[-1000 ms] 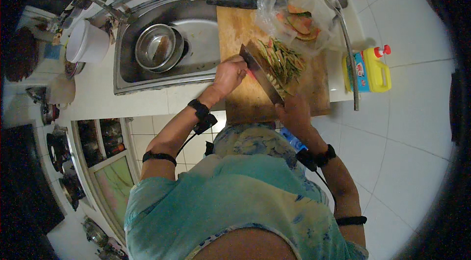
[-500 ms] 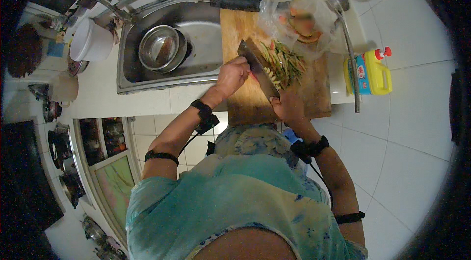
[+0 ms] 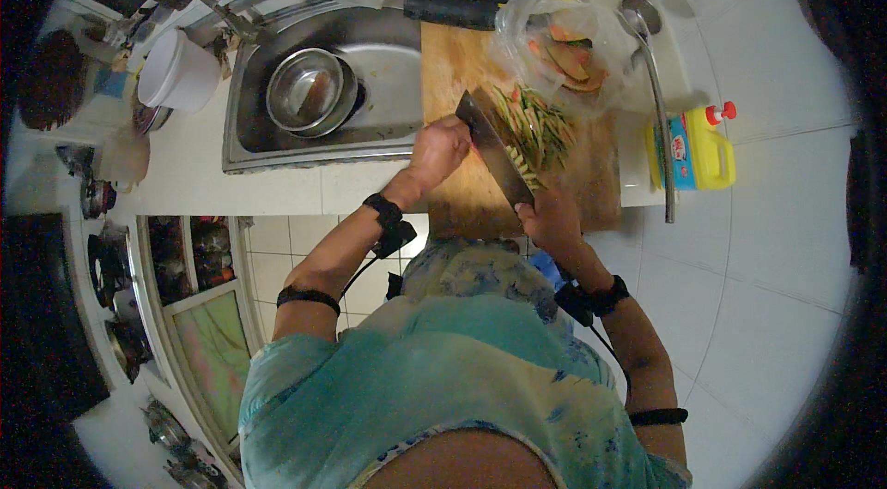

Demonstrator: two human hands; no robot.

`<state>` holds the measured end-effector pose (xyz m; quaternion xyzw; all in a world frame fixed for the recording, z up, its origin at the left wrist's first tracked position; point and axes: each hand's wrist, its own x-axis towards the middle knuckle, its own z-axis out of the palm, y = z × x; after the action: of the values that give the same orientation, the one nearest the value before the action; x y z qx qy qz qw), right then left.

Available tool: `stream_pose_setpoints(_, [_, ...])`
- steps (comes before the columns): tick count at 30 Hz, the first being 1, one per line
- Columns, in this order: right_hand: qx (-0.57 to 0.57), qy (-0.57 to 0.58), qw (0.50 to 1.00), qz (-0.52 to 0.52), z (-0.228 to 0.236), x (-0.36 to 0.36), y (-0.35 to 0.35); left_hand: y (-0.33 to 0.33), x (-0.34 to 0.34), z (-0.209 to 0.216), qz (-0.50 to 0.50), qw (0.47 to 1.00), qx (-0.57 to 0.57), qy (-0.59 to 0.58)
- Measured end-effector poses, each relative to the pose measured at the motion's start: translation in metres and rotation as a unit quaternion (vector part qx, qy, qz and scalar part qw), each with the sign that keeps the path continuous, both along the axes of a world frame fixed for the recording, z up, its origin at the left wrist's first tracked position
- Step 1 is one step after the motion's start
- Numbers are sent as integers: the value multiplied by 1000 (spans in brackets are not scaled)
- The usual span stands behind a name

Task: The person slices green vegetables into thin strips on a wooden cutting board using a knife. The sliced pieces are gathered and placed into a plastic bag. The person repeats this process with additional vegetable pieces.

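On the wooden cutting board, my right hand is closed around the handle end of a broad kitchen knife. The blade slants up and left, between my two hands. My left hand is curled at the blade's left side, fingertips close to it. A small reddish bit shows by those fingertips; the rest of what they press on is hidden. To the right of the blade lies a pile of thin green and pale vegetable strips.
A clear plastic bag with orange-rimmed peelings lies behind the pile. Left of the board is a steel sink holding metal bowls. A long-handled ladle and a yellow jug stand right. A white bucket is far left.
The knife and both hands keep nearly the same place over the board; the blade now shows more of its flat side. The whole view has shifted slightly.
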<state>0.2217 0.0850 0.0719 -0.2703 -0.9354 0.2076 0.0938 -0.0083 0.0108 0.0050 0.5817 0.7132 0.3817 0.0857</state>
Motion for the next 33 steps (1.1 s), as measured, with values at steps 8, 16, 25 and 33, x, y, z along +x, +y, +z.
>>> stream_pose_setpoints(8, [-71, -179, 981, -40, -3, -34, 4, 1, -2, -8, -16, 999, 29, -9])
stream_pose_setpoints(16, [-119, -113, 984, -76, -11, -22, 20, 7, -4, 8, -23, 998, -28, 58])
stream_pose_setpoints(25, [43, -4, 994, -104, -24, 31, 28, 69, -12, 73, -15, 999, 22, 39])
stream_pose_setpoints(33, [-26, -142, 989, -37, -16, 50, 33, 179, -11, 88, -266, 951, -123, 100])
